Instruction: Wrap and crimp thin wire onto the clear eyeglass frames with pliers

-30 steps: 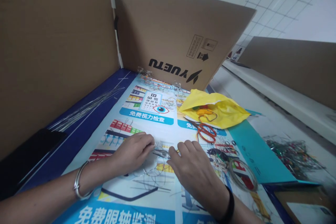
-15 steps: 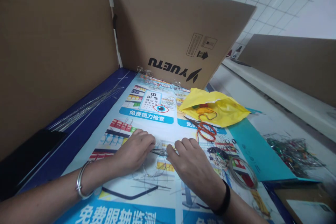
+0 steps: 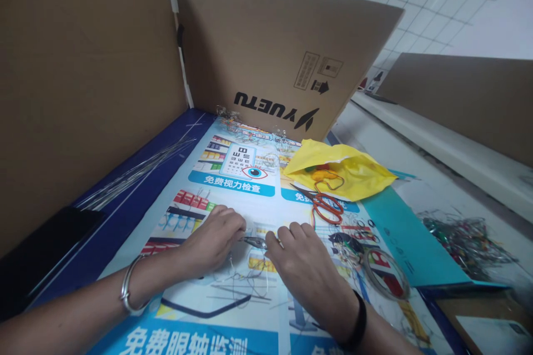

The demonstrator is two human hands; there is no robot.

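My right hand (image 3: 306, 266) is closed around a pair of pliers (image 3: 255, 242); the metal jaws point left, toward my other hand, and the handles are hidden in my palm. My left hand (image 3: 219, 238) is closed in a pinch at the tip of the jaws. Thin wire (image 3: 250, 277) hangs and loops below the hands, and its end at my left fingers is too small to make out. Beyond my right hand lie scissors (image 3: 327, 208) with orange-red handles, partly against a yellow pouch (image 3: 341, 169) with orange thread at its opening.
Cardboard panels (image 3: 266, 39) wall the back and left. A bundle of straight wires (image 3: 141, 169) and a black flat object (image 3: 50, 255) lie at left. To the right are a wire coil (image 3: 386, 273) and tangled wire scraps (image 3: 466, 241). A printed poster (image 3: 233, 183) covers the table.
Both hands stay almost in place. The pliers' jaws have shifted very slightly, and the hanging wire below has moved a little.
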